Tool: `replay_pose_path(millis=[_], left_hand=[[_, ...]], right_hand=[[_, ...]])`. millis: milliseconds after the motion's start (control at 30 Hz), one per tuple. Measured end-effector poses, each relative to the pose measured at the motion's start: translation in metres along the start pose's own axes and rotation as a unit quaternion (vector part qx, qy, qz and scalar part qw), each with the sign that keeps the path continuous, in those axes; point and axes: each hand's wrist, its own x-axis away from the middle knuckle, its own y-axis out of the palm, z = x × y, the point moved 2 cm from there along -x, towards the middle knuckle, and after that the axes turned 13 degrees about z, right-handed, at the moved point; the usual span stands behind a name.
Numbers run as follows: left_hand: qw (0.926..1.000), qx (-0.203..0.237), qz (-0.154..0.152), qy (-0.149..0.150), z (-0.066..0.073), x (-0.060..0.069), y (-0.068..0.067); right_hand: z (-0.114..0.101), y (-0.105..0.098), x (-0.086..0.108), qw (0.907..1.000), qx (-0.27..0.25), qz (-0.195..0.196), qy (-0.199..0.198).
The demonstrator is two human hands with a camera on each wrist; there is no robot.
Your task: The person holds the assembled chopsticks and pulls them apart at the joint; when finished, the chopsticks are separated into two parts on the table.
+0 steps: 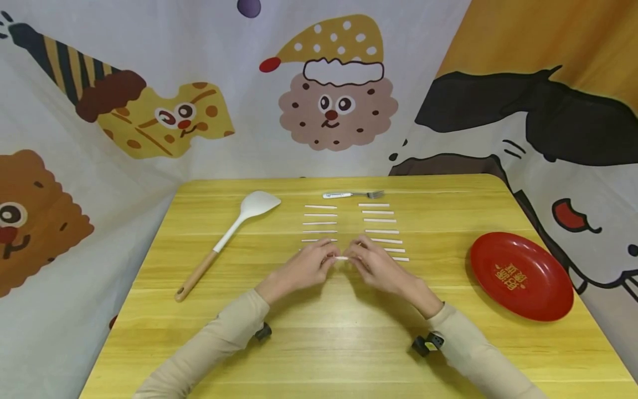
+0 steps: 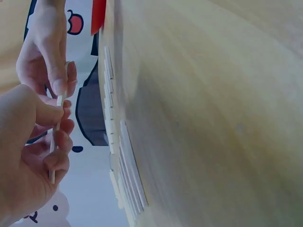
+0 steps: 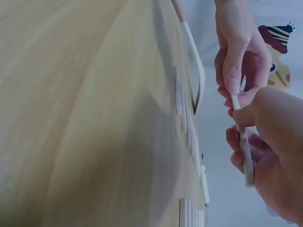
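Both hands meet over the middle of the table around one thin pale stick point(image 1: 341, 257). My left hand point(image 1: 311, 263) pinches one end between thumb and fingers, and my right hand point(image 1: 379, 263) pinches the other. In the left wrist view the stick point(image 2: 52, 156) runs along the left fingers; the right wrist view shows its squared end point(image 3: 249, 179) by the right palm. It is held above the tabletop. Just beyond the hands lie two columns of similar sticks: a left column point(image 1: 320, 215) and a right column point(image 1: 380, 220), several in each. The hands partly hide the nearest ones.
A fork point(image 1: 337, 195) with a white handle lies behind the columns. On the left rests a white spatula point(image 1: 256, 204) with a wooden handle. A red oval plate point(image 1: 540, 277) with gold characters sits on the right. A cartoon-printed cloth point(image 1: 249, 149) hangs behind the table point(image 1: 319, 343).
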Motion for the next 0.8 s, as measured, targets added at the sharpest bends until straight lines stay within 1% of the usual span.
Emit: replay_pose_path(millis=[100,200,300,367,433,533,600,667,733,800], left_hand=[[0.9999,-0.005,0.013,0.008,0.002,-0.001,-0.002],[0.9995,-0.007,0.026,0.014,0.003,-0.001,-0.004],[0.9994,-0.007,0.031,0.017,0.002,-0.001,-0.008],[0.9993,-0.001,0.037,0.004,-0.002,0.001,-0.014],[0.9986,0.007,0.048,-0.022,-0.009,0.003,-0.022],[0.9948,0.035,0.068,-0.068,-0.021,0.009,-0.036],[0.9926,0.05,0.073,-0.084,-0.027,0.012,-0.043],[0.9921,0.059,0.069,-0.086,-0.029,0.015,-0.046],[0.9936,0.053,0.058,-0.081,-0.028,0.016,-0.046],[0.9956,0.04,0.046,-0.071,-0.026,0.017,-0.043]], right_hand=[[-0.003,0.002,-0.005,1.0,0.0,0.001,-0.004],[-0.004,0.004,-0.007,0.9997,-0.02,-0.002,-0.01],[-0.002,0.003,-0.007,0.999,-0.04,-0.007,-0.017],[0.002,-0.002,-0.005,0.9986,-0.05,0.004,-0.016],[0.009,-0.01,-0.001,0.9984,-0.047,0.03,-0.013],[0.02,-0.025,0.007,0.9969,-0.04,0.068,-0.005],[0.027,-0.032,0.013,0.9966,-0.027,0.077,-0.003],[0.032,-0.036,0.017,0.9973,-0.015,0.072,0.0],[0.035,-0.039,0.02,0.998,0.0,0.063,0.001],[0.038,-0.04,0.023,0.9983,0.008,0.057,0.007]])
